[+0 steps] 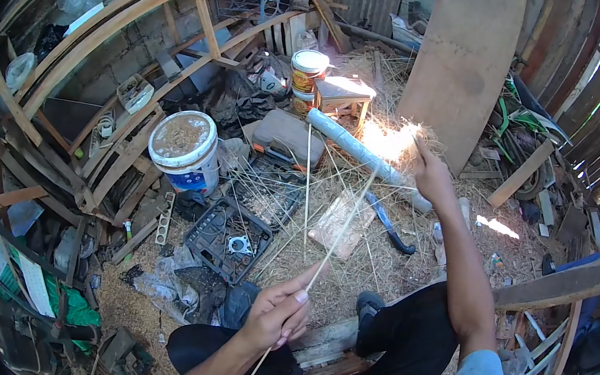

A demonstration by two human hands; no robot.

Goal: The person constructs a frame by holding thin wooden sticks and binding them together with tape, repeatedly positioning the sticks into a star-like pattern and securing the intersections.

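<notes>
A long, thin pale strip runs diagonally up from the bottom edge, crossing in front of a light board on the ground. My left hand is closed round its lower part, thumb on top. Farther forward on the right, my right hand is raised with its fingers drawn together beside bright sunlit straw; glare hides what they hold. A grey-blue pipe lies slantwise to the left of my right hand, with thin strips around it. Below the pipe rests a blue tool with a black curved handle.
A white bucket stands left, beside an open black tool case and a closed grey case. Behind the pipe are a small wooden stool and paint cans. A tall board leans at the back; curved wooden frames fill the left.
</notes>
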